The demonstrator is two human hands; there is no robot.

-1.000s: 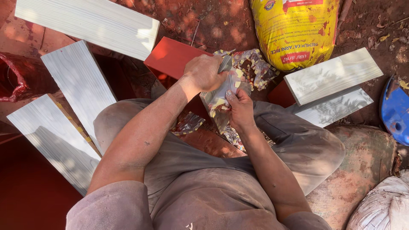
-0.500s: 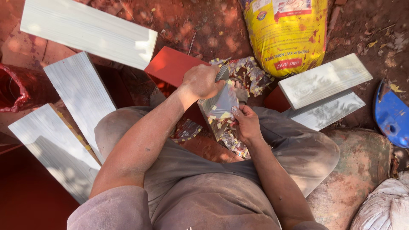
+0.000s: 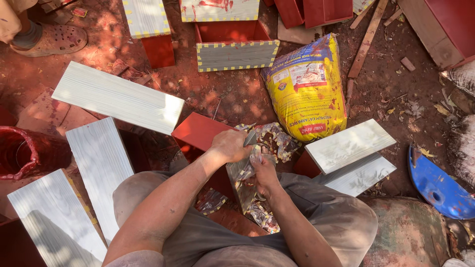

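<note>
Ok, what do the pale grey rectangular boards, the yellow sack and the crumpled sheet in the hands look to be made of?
The pale grey rectangular boards: probably painted or laminated wood, matte, with fine lengthwise streaks. The yellow printed sack: likely woven plastic, slightly glossy, creased and bulging. The crumpled sheet, held by the left hand and right hand: thin, shiny, see-through film, seemingly plastic, paint-smeared.

A yellow printed sack (image 3: pixel 307 89) lay on red soil beside stacked grey-white boards (image 3: pixel 351 148). Further boards (image 3: pixel 118 98) lay left, near a red bucket (image 3: pixel 24 153); a blue lid (image 3: pixel 438 183) lay right.
</note>
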